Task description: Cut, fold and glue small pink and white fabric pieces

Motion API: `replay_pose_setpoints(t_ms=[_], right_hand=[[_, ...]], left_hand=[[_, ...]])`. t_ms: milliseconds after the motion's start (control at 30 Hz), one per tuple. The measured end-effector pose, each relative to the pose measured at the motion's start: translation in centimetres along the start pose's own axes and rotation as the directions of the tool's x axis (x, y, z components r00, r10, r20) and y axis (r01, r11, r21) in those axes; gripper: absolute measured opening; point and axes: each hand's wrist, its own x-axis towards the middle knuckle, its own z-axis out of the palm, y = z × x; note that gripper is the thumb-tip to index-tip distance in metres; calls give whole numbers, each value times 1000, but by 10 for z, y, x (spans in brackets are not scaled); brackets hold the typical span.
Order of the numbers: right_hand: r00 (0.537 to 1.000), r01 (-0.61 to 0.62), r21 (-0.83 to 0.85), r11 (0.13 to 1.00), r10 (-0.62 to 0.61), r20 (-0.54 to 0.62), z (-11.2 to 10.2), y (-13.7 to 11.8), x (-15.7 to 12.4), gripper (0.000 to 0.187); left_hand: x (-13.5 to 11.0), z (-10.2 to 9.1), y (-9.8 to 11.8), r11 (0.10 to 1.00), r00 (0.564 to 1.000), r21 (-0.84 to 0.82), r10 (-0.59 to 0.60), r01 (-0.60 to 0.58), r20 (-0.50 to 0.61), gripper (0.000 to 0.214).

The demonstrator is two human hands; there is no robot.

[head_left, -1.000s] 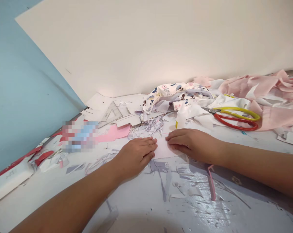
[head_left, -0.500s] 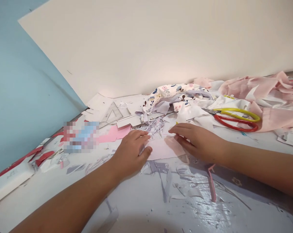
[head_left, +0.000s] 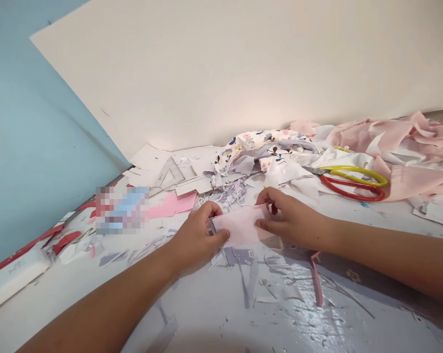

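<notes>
Pink paper [head_left: 239,226], a small pale sheet, sits just above the littered table [head_left: 214,318], held between both hands near the middle of the view. The left hand [head_left: 195,238] pinches its left edge, thumb on top and fingers curled under; the right hand [head_left: 289,220] grips the right edge in the same way, thumb against the near corner. It looks feather-light and limp, thin enough to sag in the middle, and likely to crease or tear if tugged hard (the surface seems matte, so hardly slippery). The edges and corners are the sensible places to take hold, with a light pinch rather than a squeeze. Behind the sheet lies a heap of paper shreds [head_left: 233,190], and further back a floral fabric [head_left: 258,144] and crumpled pink cloth [head_left: 401,142]. Scissors [head_left: 354,182] with yellow and red handles rest to the right, well apart from the hands. A clear set square [head_left: 169,174] lies at the left, by a darker pink sheet [head_left: 173,203].
</notes>
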Motion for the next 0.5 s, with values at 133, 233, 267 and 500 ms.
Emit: replay_pose_setpoints(t_ms=[133, 233, 267, 500], right_hand=[[991, -131, 556, 821, 102, 83, 1, 1, 3, 38], [966, -253, 713, 653, 129, 225, 3, 3, 5, 31], [960, -277, 725, 631, 144, 241, 4, 3, 5, 27], [960, -278, 718, 638, 211, 184, 8, 3, 5, 29]], left_hand=[[1, -3, 1, 992, 1000, -121, -28, 29, 8, 24], [2, -5, 3, 973, 998, -220, -62, 64, 17, 26], [2, -5, 3, 965, 997, -250, -72, 76, 26, 28], [5, -6, 9, 928, 988, -346, -153, 137, -17, 39]])
